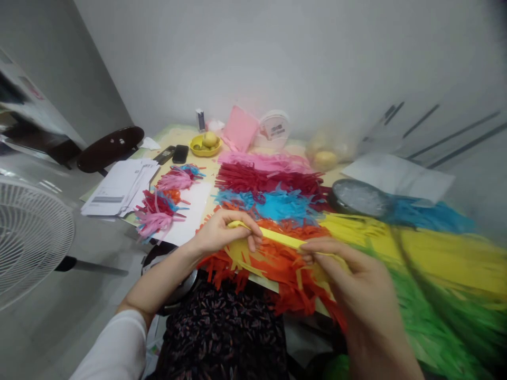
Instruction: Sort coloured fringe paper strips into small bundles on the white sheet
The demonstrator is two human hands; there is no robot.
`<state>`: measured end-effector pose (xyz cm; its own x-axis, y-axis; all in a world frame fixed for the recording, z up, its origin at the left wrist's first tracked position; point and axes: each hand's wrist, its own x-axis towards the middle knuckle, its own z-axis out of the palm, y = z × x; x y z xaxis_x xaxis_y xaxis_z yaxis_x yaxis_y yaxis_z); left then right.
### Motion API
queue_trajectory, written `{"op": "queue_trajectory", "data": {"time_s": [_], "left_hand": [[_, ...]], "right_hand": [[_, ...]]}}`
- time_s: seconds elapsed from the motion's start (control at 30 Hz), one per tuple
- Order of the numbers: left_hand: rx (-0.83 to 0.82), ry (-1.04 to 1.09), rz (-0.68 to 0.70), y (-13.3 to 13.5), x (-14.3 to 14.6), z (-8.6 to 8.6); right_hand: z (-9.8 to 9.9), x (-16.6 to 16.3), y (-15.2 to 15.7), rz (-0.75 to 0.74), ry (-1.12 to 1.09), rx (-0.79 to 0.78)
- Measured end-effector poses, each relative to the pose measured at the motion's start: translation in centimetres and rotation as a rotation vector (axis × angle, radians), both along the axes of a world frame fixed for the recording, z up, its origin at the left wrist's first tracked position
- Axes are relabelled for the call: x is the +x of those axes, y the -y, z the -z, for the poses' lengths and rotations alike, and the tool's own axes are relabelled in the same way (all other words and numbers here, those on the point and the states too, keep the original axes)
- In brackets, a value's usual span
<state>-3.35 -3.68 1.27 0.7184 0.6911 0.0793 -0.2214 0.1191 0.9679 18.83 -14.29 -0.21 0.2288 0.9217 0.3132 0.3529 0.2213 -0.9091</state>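
A strip of yellow fringed paper (282,238) is stretched between my two hands, with its cut ends hanging below. My left hand (229,230) pinches it near one end, and my right hand (344,258) grips it further right between thumb and fingers. Just under both hands lies orange fringed paper (293,298), spilling over the table edge. Behind it are rows of blue (287,205), dark red (269,180) and pink fringed paper (265,161). To the right spread yellow fringed sheets (420,248) and green ones (431,316).
Multicoloured paper tassels (158,208) and a paper stack (119,184) lie at left, near a phone (180,154) and a yellow bowl with fruit (206,150). A fan (31,237) stands left. A dark pan-like object (358,198) sits at right, with a blurred dark shape crossing below it.
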Motion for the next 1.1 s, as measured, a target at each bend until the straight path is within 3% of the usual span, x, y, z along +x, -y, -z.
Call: {"op": "queue_trajectory", "data": {"time_s": [0.23, 0.4, 0.47, 0.57, 0.7, 0.77, 0.97, 1.1], "left_hand": [[0.250, -0.176, -0.111, 0.7, -0.2, -0.1], [0.680, -0.374, -0.163, 0.7, -0.4, -0.3], [0.732, -0.436, -0.155, 0.7, -0.5, -0.3], [0.612, -0.417, -0.151, 0.7, -0.4, -0.3], [0.207, -0.215, -0.055, 0.8, -0.2, -0.3], [0.094, -0.165, -0.033, 0.8, -0.1, -0.3], [0.016, -0.134, -0.006, 0.2, -0.2, -0.2], [-0.019, -0.099, 0.000, 0.1, 0.2, 0.3]], "right_hand": [[-0.1, -1.0, 0.2, 0.147, 0.164, 0.002], [0.1, -1.3, 0.6, 0.181, 0.429, 0.070], [0.1, -1.2, 0.6, 0.182, 0.417, 0.045], [-0.3, -1.1, 0.3, 0.120, 0.216, -0.034], [-0.7, -1.1, 0.1, 0.036, -0.073, -0.148], [-0.4, -1.0, 0.0, 0.040, -0.121, -0.181], [1.5, 0.1, -0.4, -0.001, -0.326, -0.173], [1.7, -0.2, -0.9, -0.017, -0.404, -0.146]]}}
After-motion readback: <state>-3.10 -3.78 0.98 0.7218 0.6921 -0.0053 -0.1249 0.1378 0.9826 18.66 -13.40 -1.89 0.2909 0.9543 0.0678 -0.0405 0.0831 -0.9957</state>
